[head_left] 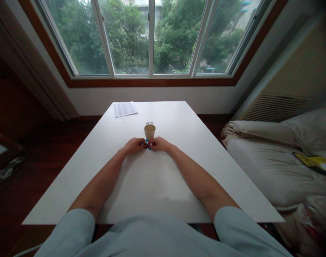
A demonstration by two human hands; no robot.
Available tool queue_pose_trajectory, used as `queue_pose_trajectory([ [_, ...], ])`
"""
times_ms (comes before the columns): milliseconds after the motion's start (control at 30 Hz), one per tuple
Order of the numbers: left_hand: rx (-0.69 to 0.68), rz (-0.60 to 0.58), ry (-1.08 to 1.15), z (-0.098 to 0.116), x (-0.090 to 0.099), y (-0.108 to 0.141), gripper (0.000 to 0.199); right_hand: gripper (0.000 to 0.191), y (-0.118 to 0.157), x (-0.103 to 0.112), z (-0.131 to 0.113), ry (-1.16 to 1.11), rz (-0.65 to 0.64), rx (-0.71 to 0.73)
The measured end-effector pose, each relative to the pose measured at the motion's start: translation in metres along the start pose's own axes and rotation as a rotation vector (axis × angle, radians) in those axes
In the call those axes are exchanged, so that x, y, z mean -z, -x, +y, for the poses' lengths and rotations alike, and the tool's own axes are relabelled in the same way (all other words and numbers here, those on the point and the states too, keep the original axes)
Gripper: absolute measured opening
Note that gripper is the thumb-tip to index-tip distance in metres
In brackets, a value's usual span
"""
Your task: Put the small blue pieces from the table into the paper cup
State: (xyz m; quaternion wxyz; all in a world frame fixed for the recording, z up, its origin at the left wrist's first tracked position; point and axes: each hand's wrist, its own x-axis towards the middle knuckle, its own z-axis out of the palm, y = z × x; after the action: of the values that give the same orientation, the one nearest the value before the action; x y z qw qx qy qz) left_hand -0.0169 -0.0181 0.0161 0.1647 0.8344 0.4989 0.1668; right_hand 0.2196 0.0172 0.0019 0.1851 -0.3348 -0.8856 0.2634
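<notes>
Mid-table, left hand (136, 145) and right hand (159, 144) pinch toward each other at small dark-and-blue pieces (147, 144), likely for two-sided control. Open tan paper cup (149, 132) upright just beyond, probably parked within reach; its long axis vertical, mouth up. Pieces' pointing: can't tell, too small.

hands (135, 145) (160, 144) on small pieces (146, 145) beside tan cup (149, 132)

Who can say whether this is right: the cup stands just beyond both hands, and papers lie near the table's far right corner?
Right corner is wrong: in the head view, papers lie near the table's far left corner. The cup stands just beyond the left hand and right hand.
</notes>
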Motion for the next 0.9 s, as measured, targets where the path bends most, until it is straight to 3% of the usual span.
queue_pose_trajectory([
  [167, -0.032, -0.017, 0.013, 0.000, 0.000, 0.001, 0.024, 0.018, -0.001, 0.000, 0.000, 0.008, -0.015, -0.013],
  [300, -0.042, -0.043, 0.017, 0.002, 0.003, 0.002, 0.025, 0.017, -0.001, -0.003, 0.004, -0.078, 0.048, -0.022],
  [600, -0.055, -0.047, 0.006, 0.001, 0.005, -0.002, 0.021, 0.029, -0.001, 0.004, 0.028, -0.649, 0.409, -0.181],
  [900, -0.047, -0.017, -0.015, -0.004, 0.001, -0.006, 0.018, 0.032, -0.007, 0.005, 0.049, -0.760, 0.711, -0.235],
])
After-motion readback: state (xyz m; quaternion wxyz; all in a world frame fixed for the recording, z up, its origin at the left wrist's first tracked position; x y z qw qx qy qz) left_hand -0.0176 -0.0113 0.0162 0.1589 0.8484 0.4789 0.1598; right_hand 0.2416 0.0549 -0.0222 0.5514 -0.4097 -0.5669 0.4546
